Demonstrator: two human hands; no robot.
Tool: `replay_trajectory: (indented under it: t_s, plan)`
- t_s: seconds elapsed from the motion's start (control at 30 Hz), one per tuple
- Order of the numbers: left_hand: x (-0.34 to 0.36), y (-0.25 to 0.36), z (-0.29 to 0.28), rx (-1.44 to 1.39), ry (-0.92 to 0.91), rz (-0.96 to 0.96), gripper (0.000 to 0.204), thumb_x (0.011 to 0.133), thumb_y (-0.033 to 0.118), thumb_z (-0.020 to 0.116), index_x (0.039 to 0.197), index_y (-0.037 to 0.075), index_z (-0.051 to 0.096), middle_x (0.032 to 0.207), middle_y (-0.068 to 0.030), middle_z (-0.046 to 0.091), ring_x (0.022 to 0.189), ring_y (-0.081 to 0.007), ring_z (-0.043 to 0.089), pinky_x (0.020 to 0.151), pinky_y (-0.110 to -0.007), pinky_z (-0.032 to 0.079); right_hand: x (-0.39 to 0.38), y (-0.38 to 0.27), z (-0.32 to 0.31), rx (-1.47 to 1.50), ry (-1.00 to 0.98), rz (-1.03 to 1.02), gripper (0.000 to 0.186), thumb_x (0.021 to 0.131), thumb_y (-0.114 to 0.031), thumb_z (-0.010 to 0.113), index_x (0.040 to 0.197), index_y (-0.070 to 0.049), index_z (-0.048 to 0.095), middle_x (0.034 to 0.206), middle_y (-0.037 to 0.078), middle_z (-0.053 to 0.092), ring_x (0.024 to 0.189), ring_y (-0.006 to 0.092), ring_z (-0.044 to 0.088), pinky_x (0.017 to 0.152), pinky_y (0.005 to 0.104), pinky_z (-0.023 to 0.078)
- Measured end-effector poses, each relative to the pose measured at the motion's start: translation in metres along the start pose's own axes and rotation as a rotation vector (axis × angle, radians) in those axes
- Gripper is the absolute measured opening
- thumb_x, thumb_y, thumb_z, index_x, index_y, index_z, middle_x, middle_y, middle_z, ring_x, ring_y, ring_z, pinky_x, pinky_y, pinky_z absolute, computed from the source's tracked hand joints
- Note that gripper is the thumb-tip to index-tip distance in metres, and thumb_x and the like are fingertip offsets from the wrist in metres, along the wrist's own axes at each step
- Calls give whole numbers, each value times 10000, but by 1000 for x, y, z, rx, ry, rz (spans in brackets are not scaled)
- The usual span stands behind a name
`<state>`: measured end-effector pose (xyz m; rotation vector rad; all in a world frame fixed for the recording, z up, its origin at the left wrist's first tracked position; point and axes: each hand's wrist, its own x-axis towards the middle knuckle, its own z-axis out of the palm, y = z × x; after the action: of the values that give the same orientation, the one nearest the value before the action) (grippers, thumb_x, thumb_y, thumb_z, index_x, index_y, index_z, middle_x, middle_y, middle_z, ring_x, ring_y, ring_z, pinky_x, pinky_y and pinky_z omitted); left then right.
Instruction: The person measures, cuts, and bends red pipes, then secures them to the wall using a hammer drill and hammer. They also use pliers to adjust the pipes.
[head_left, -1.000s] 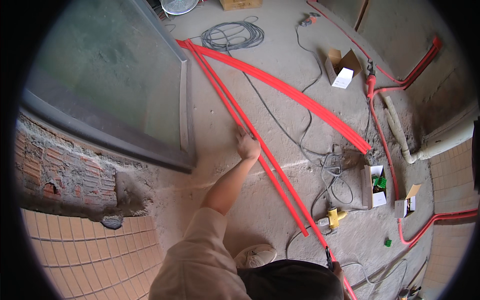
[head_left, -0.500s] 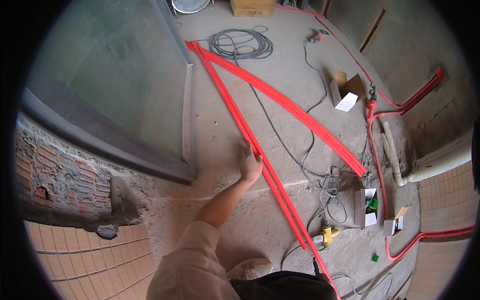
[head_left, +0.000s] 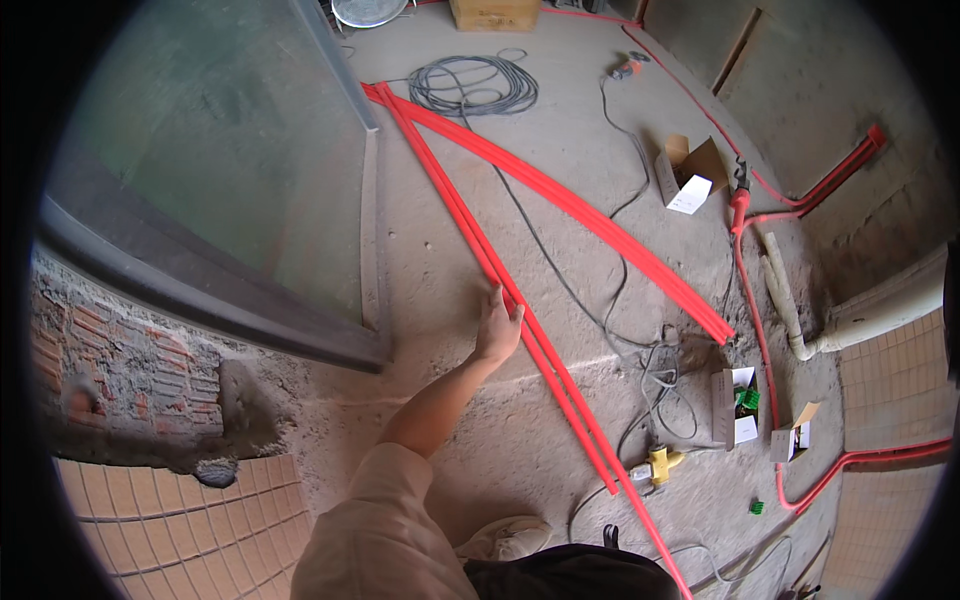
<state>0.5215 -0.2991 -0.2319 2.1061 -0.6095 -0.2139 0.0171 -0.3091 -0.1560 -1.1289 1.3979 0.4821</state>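
Observation:
My left hand (head_left: 498,328) reaches forward and is closed round two thin red pipes (head_left: 560,378) that run side by side across the rough concrete floor. One pipe ends beside the yellow plug connector (head_left: 659,465); the longer one (head_left: 655,545) carries on to the lower edge. A thicker bundle of red pipes (head_left: 600,222) lies to the right and meets the pair at the far end. My right hand is out of sight. A small black looped thing (head_left: 611,536), its kind unclear, pokes up beside my dark clothing.
Coiled grey cable (head_left: 475,86) lies far off, its lead trailing under the pipes. Open cartons (head_left: 690,175) (head_left: 737,405), a red-and-black power tool (head_left: 740,205) and white drainpipe (head_left: 880,325) are at right. A glass panel in a dark frame (head_left: 376,250) stands left.
The view has shifted slightly. My right hand and the dark tool by the long pipe at the lower edge have gone from sight. My left hand keeps its hold.

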Motion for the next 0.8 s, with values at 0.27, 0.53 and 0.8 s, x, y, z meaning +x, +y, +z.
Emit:
replay_trajectory:
  t_s: [0.27,0.53,0.8]
  plan:
    - [-10,-6,-23,154,-76,260,653,818,-1,632,1438,45,431,1308,-218,474,1223,-432,459,1043,-504,372,-32,1,37,533,-295,288,355,942,-405,664,984,-53,668,919,53,661,855,155,607,755,343,473]
    - [-83,63,35,498,-758,1148,731,708,-71,580,1417,93,501,1341,-147,454,1286,-361,410,1119,-551,262,-44,26,107,1020,63,143,313,931,-353,677,983,-54,600,921,74,608,820,181,578,703,363,456]
    - [-99,57,33,562,-867,1164,703,726,-76,576,1407,85,512,1294,-149,468,1251,-356,426,1133,-565,240,-25,80,65,858,289,212,250,896,-234,683,816,-32,559,752,68,551,614,181,504,520,380,408]
